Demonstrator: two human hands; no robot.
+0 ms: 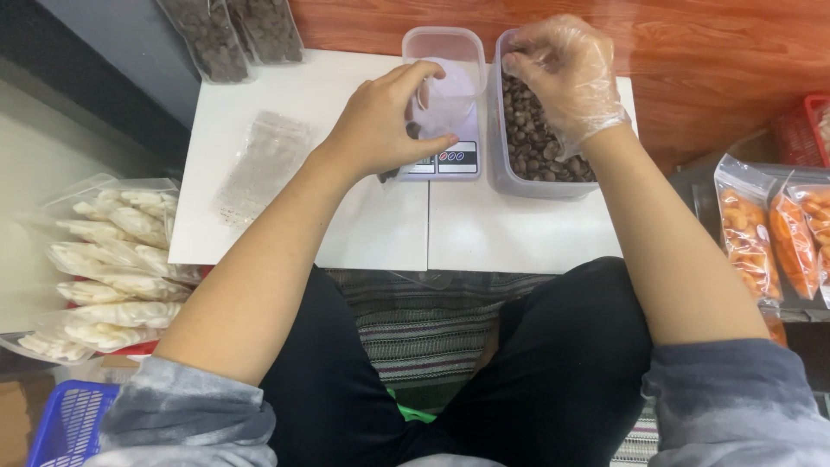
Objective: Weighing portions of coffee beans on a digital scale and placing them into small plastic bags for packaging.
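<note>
My left hand [385, 117] holds a small clear plastic bag [445, 99] open over a white digital kitchen scale [450, 160]; a few dark brown pieces lie in the bag's bottom. An empty clear tub [467, 43] rests on the scale behind the bag. My right hand [562, 69], in a thin clear plastic glove, is bunched over a clear rectangular tub of dark brown pieces [536, 143], fingertips pinched on some of them just right of the scale.
A stack of empty clear bags [259, 164] lies on the low white table [484, 233]. Filled bags of dark pieces [229, 35] sit at the table's back. Bags of pale snacks [112, 259] pile at left, orange snack bags [769, 233] at right, a blue basket [65, 424] bottom left.
</note>
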